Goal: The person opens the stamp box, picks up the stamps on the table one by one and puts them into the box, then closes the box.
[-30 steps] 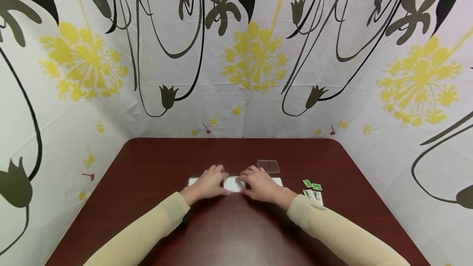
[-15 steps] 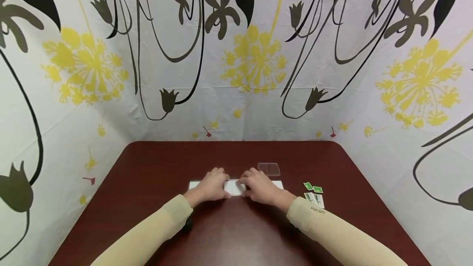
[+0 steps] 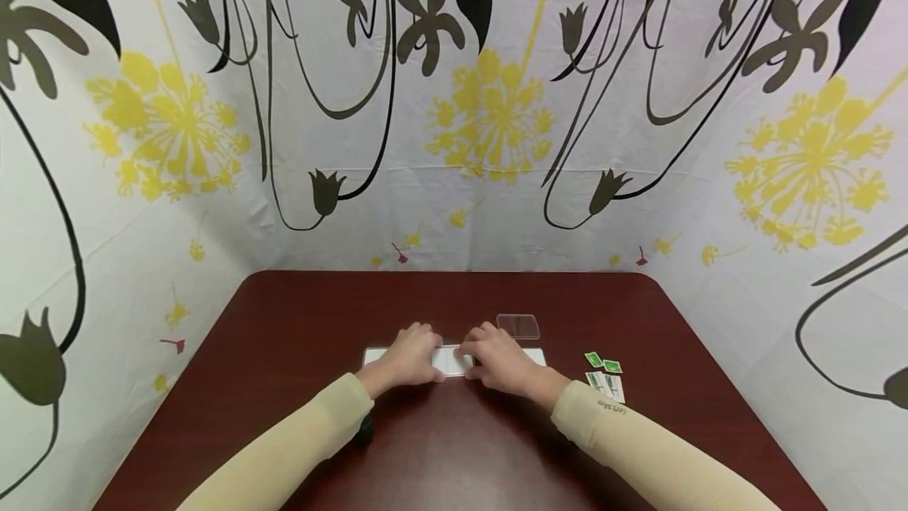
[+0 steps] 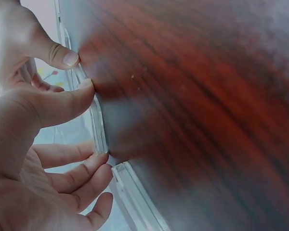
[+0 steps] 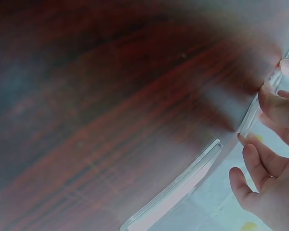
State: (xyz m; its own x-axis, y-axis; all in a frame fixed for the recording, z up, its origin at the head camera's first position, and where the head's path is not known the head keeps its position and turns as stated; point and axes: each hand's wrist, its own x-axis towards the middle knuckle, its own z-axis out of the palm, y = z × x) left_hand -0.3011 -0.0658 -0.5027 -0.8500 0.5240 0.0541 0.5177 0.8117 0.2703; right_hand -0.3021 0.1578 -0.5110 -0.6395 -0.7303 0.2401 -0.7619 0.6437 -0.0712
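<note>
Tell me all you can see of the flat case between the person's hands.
The middle case is a flat, pale rectangle with a clear, plastic-looking rim. It roughly lines up between two similar cases over the brown table. The left hand and right hand grip it, thumbs on its near edge. Whether it touches the table is unclear.

A tabletop [image 3: 454, 440] is showing wood grain beneath a smooth, glossy finish that is reflecting light. The flat middle case [image 3: 448, 360] is looking like clear, shiny, hard plastic. Sleeves [image 3: 277, 448] are appearing as matt, smooth cloth. Small slips [image 3: 613, 367] are resembling printed paper. The backdrop [image 3: 383, 140] is showing lightly creased cloth.
</note>
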